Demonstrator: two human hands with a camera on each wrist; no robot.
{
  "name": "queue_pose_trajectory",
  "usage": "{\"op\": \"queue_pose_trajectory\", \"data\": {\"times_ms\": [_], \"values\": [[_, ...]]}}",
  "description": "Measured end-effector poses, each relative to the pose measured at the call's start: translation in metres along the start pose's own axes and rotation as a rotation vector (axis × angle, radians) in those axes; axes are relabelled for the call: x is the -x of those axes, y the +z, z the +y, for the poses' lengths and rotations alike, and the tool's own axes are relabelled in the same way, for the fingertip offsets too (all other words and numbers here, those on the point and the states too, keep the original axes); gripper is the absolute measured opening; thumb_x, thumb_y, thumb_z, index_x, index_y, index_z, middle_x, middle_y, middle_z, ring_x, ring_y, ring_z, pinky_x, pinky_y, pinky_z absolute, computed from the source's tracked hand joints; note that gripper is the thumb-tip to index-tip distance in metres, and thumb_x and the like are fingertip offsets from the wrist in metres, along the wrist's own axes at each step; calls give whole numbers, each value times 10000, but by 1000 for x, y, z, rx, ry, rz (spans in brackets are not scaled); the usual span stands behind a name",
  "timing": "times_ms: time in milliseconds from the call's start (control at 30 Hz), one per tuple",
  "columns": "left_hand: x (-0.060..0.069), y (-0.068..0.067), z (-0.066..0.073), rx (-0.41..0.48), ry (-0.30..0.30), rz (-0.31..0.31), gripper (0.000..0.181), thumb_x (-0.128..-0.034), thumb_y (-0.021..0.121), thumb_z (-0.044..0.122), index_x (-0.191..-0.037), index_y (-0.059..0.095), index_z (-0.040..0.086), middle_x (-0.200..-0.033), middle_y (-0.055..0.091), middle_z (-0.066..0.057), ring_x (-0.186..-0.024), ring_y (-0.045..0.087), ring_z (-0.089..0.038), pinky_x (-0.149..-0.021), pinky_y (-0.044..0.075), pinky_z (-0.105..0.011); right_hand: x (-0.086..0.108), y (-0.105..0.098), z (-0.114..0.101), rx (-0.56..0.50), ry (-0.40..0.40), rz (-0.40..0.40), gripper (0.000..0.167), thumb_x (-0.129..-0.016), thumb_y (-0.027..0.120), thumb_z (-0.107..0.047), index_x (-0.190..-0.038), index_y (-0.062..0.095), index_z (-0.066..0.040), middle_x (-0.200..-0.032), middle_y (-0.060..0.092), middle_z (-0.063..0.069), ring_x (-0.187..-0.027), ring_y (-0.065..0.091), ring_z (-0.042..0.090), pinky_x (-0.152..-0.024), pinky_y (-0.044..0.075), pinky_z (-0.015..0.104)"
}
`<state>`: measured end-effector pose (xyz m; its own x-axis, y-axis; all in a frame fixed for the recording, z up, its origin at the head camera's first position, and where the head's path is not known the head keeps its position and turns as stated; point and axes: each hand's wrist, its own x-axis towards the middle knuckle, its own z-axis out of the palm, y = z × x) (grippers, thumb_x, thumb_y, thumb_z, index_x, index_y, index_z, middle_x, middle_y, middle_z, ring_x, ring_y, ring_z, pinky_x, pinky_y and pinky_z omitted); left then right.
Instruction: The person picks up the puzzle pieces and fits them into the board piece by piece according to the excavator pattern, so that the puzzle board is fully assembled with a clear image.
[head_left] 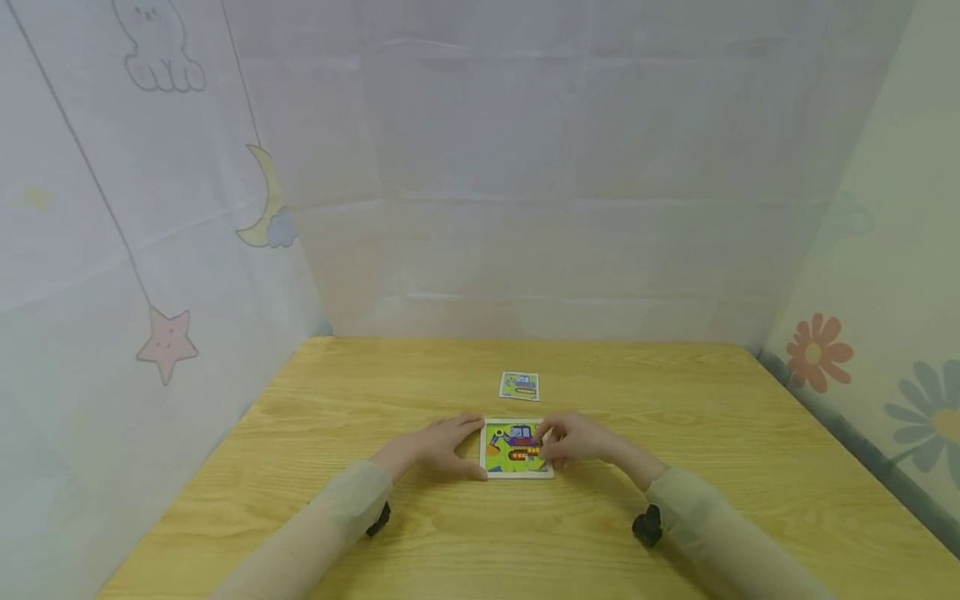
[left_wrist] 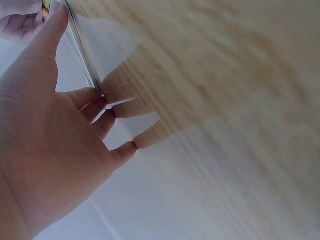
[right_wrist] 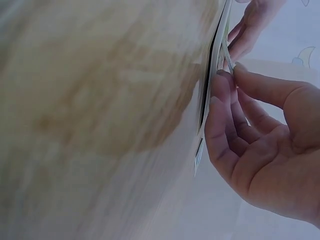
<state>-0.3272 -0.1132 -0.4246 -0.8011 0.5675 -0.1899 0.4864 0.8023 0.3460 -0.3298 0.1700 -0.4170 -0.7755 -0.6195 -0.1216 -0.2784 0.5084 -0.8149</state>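
Observation:
A square picture puzzle (head_left: 517, 447) in a white frame lies on the table, showing a purple excavator on green. Along its left side, my left hand (head_left: 447, 447) is spread, thumb at the near corner and fingertips at the far corner. In the left wrist view, the left hand's fingers (left_wrist: 104, 122) touch the frame's corner and the tabletop. Over the puzzle's right side, my right hand (head_left: 573, 439) pinches a thin puzzle piece (right_wrist: 228, 56) between thumb and forefinger. That piece is tilted up from the board; its picture is mostly hidden by the fingers.
A small card (head_left: 520, 386) with a similar excavator picture lies just beyond the puzzle. The wooden table (head_left: 360, 375) is bordered by pale cloth walls (head_left: 480, 250) at the back and sides. Dark wrist devices (head_left: 647, 527) sit under both forearms.

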Motion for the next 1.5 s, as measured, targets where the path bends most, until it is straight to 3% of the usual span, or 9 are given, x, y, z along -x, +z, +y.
{"op": "queue_pose_trajectory", "data": {"times_ms": [633,900,1100,1500], "values": [[-2,1,-3,-8,-3,1,922,-808,593,628,-1500,232,138,-1557,223,-70,-1415,236,-309,-1150,189,-512,-1,5,-6,111,-23,39,190,-863,653,-99,-1025,622,-5,-777,607,61,-609,585,176,-508,510,311],[-2,2,-4,-7,8,7,924,-807,593,629,-1498,235,130,-1556,224,-73,-1414,238,-311,-1150,192,-509,-2,8,-8,170,-22,51,234,-841,677,-75,-1060,664,7,-759,599,49,-637,581,166,-516,482,232],[0,2,-4,0,5,7,919,-807,600,621,-1496,244,128,-1557,222,-78,-1414,231,-324,-1148,191,-518,-1,7,-4,180,-27,49,254,-851,671,-106,-1083,662,-4,-763,613,26,-657,592,207,-536,503,279],[2,-1,0,6,3,8,899,-818,614,587,-1494,248,121,-1554,228,-79,-1414,233,-323,-1150,194,-508,2,7,-7,249,56,90,212,-860,668,-140,-1056,724,-85,-892,590,22,-698,498,135,-542,428,239]]}}
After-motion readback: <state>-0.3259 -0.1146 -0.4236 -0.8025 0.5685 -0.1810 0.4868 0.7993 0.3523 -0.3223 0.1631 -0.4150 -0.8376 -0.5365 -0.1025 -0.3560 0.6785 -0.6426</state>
